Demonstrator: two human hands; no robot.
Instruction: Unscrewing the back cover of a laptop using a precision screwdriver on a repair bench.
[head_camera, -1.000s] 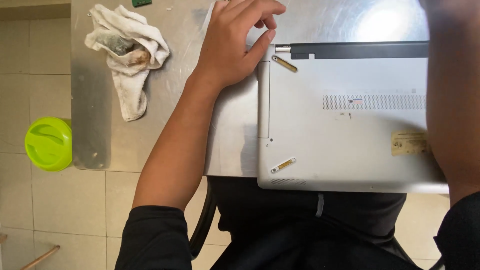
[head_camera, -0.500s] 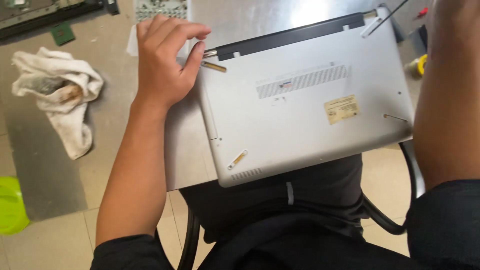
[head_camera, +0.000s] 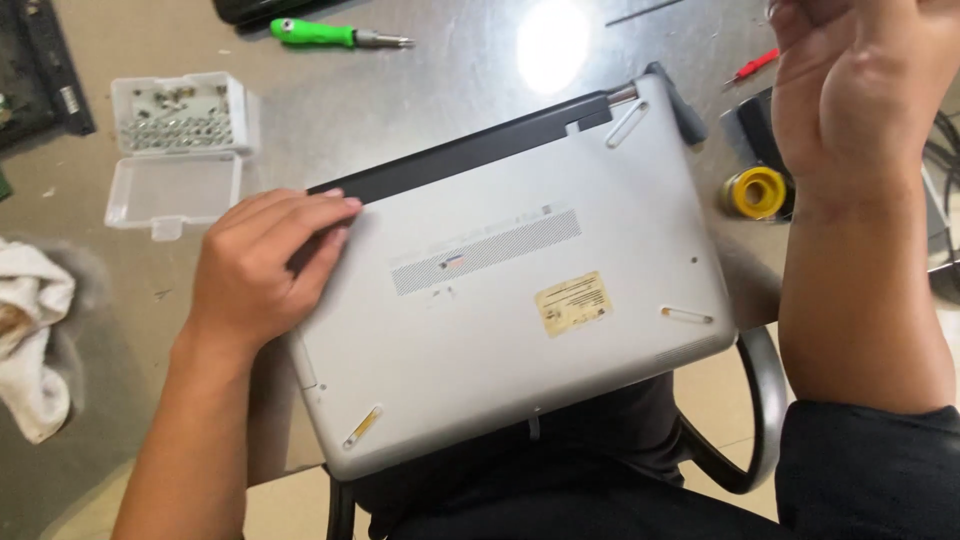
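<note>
Laptop (head_camera: 520, 290) upside down on the metal table (head_camera: 420, 90), silver bottom up, tipped a bit so the dark hinge strip (head_camera: 470, 150) ran from 9 o'clock up toward 2 o'clock. Near edge hung off the table, over the lap. Yellow sticker (head_camera: 573, 302) stuck on the bottom at about 4 o'clock from the middle, a patch of vent lines (head_camera: 487, 250) just above it.

Left hand (head_camera: 262, 272) lay flat on the laptop's corner at 9 o'clock, fingers (head_camera: 300, 215) side by side, tips touching the dark strip. Gripped nothing, just pressed down.

Right hand (head_camera: 850, 85) lifted up in the air at 2 o'clock, off the laptop. Fingers curled in loosely; could not tell if anything was pinched in them, tips cut off by the top edge.

Roll of yellow tape (head_camera: 752, 192) sat on the table at 3 o'clock, just beside the laptop and under the right hand. Small red tool (head_camera: 752, 66) further up at 2 o'clock.

Clear box (head_camera: 180, 145) lay open at 10 o'clock, well apart from the left hand, with little metal screws in the far half. Green screwdriver (head_camera: 335, 36) at 11 o'clock, near the top edge. White rag (head_camera: 30, 340) crumpled at 8 o'clock by the left edge.
</note>
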